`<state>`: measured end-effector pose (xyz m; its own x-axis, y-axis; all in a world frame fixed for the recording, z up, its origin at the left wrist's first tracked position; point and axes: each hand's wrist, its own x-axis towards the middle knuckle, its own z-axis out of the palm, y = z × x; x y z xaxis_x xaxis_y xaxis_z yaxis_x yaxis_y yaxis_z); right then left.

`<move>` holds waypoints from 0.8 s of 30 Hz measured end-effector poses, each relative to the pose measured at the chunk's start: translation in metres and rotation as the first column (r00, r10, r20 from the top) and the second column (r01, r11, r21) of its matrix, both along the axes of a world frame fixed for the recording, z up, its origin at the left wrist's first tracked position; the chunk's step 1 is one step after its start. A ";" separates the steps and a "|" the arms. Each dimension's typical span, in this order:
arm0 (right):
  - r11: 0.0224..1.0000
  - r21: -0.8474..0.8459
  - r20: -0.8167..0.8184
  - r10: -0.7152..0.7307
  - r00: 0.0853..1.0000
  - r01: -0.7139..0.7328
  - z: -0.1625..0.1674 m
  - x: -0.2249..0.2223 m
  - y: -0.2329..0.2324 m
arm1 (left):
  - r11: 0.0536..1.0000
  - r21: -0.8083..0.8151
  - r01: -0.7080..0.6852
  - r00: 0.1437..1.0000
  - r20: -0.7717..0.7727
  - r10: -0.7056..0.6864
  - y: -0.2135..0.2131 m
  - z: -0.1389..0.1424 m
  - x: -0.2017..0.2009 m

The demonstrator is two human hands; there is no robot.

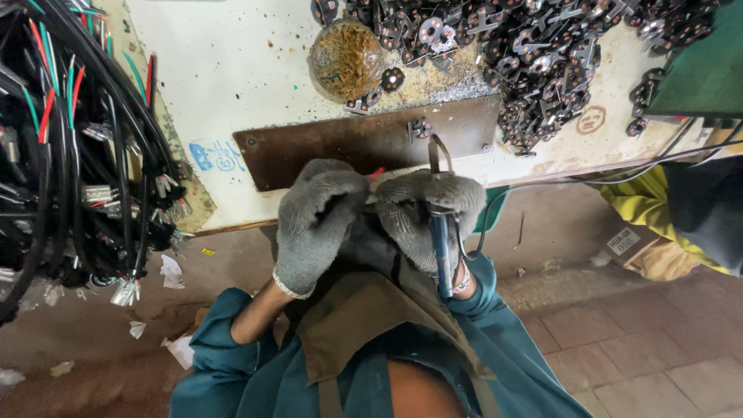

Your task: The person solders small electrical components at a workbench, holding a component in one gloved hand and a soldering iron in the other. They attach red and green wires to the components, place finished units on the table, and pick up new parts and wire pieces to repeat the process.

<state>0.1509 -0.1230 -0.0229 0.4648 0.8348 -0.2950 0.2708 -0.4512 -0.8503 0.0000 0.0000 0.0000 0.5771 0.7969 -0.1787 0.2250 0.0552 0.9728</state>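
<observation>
Nearest the camera: teal sleeves [232,340] and a brown apron [364,317], both forearms coming up to the bench edge. Left hand [317,220] in a grey knit glove, fingers curled in and pressed together, tips meeting the right hand at the middle; whatever it pinches is mostly hidden, only a bit of red wire [377,173] pokes out between the two gloves, right at the fingertips. Right hand [429,217], also grey-gloved, fist closed around a soldering iron [441,248]: blue handle runs down past the wrist, dark tip sticks up above the knuckles onto the brown plate [325,147]. Iron's cable [542,183] loops out from the hand and trails right along the bench edge. So wire sits between both sets of fingertips, just left of the iron tip, over the plate's near edge. A small dark part [420,128] is on the plate just above the tip. Further back on the white bench [232,70]: a brownish cleaning ball [347,58] with grit around it, and a big heap of dark metal terminals [534,54] upper right. Far left: a thick bundle of black, red and green harness wires [70,155] hanging off the bench. Right edge: another person's yellow sleeve [650,205]. Floor below has paper scraps [170,271].
</observation>
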 end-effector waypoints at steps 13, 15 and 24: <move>0.950 0.306 -0.226 0.009 0.974 0.063 0.015 0.003 0.015 | 0.984 -0.180 0.002 0.995 0.096 0.015 -0.006 0.006 -0.005; 0.936 0.353 -0.108 0.037 0.993 0.004 0.008 0.006 0.019 | 0.894 -0.448 0.004 0.994 0.099 0.046 0.003 0.007 0.001; 0.972 0.235 -0.070 0.047 0.996 -0.030 0.030 0.021 0.022 | 0.897 -0.432 0.093 0.995 0.063 -0.072 -0.010 0.003 -0.002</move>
<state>0.1724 -0.1009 0.0073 0.4153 0.9014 -0.1222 0.2163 -0.2283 -0.9493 -0.0017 -0.0095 0.0025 0.6527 0.5951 -0.4688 0.2042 0.4577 0.8653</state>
